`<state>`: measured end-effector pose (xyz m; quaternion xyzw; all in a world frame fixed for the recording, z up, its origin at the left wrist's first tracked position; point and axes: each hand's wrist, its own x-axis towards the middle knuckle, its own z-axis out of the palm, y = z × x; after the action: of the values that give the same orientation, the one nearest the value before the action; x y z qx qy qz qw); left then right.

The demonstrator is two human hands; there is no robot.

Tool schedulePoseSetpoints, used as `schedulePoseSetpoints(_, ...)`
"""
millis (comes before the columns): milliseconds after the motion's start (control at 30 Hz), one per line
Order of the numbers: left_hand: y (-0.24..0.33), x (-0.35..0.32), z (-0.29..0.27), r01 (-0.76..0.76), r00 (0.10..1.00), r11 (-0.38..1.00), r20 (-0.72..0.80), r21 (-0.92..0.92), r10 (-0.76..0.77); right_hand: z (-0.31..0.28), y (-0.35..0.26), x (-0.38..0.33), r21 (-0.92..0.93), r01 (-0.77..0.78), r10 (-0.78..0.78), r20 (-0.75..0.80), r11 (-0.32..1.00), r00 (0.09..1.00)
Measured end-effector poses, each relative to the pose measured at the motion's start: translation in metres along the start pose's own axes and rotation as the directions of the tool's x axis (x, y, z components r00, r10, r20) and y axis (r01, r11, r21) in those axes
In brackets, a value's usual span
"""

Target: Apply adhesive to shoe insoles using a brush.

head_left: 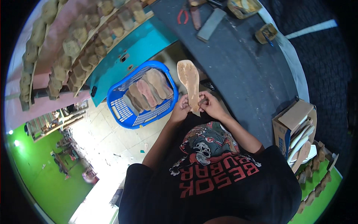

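Note:
Between both hands I hold a tan shoe sole (192, 83), its broad toe end pointing away from me and its narrow heel end close to my shirt. My left hand (181, 109) pinches the left edge near the heel. On the opposite edge, my right hand (210, 106) grips with fingers curled. The upper face of the sole looks rough and mottled inside a paler rim. Just left of it, a blue plastic basket (121, 121) holds several stacked soles (147, 91) in brown, grey and reddish tones.
A dark worktable (238, 63) runs along the right, bearing red-handled pliers (182, 17), a grey block (211, 25) and a small glue-stained tub (266, 33). A cardboard box (296, 115) of soles stands at right. Shelves of shoe lasts (80, 33) line the upper left, beside a turquoise panel (149, 33).

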<state>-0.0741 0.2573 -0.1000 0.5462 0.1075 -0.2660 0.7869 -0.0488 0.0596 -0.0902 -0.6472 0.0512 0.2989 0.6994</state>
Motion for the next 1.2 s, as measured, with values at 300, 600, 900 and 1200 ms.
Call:
schedulePoseSetpoints(300,-0.046,-0.027,-0.121,0.265,0.880,0.954,-0.370,-0.137,-0.298,0.109,0.107,0.083,-0.266,-0.066,0.104,0.132,0.962,0.986)
schedulePoseSetpoints(600,-0.144,-0.017,-0.296,0.406,0.742,0.913,-0.596,0.034,-0.308,0.080,0.193,0.069,-0.775,-0.150,0.424,0.164,0.614,0.891)
schedulePoseSetpoints(900,-0.174,0.021,-0.355,0.430,0.724,0.899,-0.627,0.083,-0.288,0.042,0.172,0.047,-0.670,-0.444,0.388,-0.245,0.595,0.889)
schedulePoseSetpoints(1200,-0.166,0.021,-0.347,0.382,0.852,0.725,-0.522,0.574,-0.035,0.053,0.161,0.042,-0.679,-0.334,0.322,-0.150,0.654,0.935)
